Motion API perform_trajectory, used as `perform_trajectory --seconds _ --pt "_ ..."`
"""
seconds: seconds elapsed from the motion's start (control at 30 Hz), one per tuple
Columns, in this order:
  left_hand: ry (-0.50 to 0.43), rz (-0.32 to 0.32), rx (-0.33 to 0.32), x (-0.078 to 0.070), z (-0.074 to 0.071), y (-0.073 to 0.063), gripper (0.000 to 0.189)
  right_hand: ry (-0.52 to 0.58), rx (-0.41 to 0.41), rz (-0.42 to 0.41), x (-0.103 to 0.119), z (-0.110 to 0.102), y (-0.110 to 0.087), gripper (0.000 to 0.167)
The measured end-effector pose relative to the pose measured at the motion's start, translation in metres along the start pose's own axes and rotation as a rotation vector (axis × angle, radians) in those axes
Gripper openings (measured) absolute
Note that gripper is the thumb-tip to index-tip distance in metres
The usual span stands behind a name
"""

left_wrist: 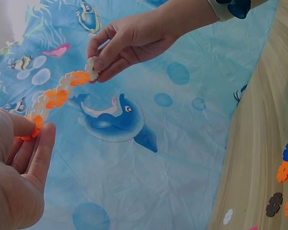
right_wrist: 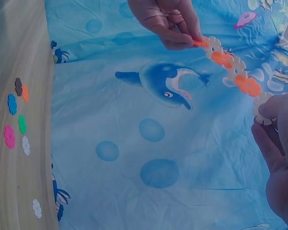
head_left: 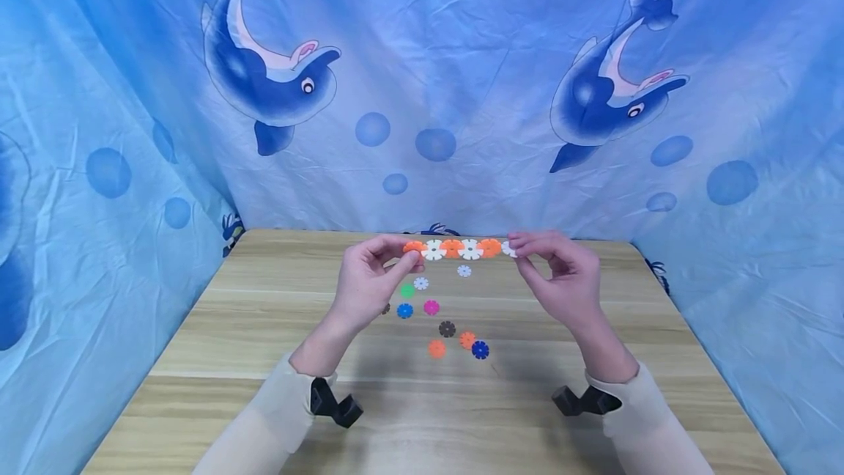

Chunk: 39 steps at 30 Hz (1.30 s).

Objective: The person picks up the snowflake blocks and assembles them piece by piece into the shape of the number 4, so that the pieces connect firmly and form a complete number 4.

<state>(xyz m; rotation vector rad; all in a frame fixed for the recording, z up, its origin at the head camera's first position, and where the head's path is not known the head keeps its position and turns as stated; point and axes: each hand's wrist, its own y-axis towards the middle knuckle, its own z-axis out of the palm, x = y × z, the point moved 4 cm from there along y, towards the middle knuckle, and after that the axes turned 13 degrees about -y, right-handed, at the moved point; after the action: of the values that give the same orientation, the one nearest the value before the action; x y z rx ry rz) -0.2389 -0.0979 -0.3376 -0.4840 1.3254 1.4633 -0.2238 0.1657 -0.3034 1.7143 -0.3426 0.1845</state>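
Observation:
A chain of interlocked snowflake discs [head_left: 451,248], orange and white by turns, is held up level above the far part of the table. At its left end my left hand [head_left: 371,277] pinches an orange disc [left_wrist: 37,125] between thumb and fingers. My right hand [head_left: 562,277] pinches the white disc [right_wrist: 262,108] at the other end. Between the hands the discs run in a nearly straight row in the head view. The fingertips cover part of each end disc.
Loose discs lie on the wooden table [head_left: 231,347] below the chain: white [head_left: 464,270], green [head_left: 407,290], pink [head_left: 431,307], light blue [head_left: 405,311], dark brown [head_left: 447,329], orange [head_left: 437,348] and dark blue [head_left: 480,350]. A blue dolphin-print cloth [head_left: 448,57] hangs behind and at both sides.

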Motion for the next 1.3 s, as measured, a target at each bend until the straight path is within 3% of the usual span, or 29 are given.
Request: perform_trajectory --seconds 0.8,1.3 --pt "0.007 -0.016 0.007 0.007 0.002 -0.004 0.019 -0.12 0.032 -0.015 0.014 0.0 0.002 0.019" --pt "0.009 -0.025 0.009 0.006 0.004 -0.005 0.02 -0.107 0.049 -0.024 0.015 -0.003 0.0 0.019"
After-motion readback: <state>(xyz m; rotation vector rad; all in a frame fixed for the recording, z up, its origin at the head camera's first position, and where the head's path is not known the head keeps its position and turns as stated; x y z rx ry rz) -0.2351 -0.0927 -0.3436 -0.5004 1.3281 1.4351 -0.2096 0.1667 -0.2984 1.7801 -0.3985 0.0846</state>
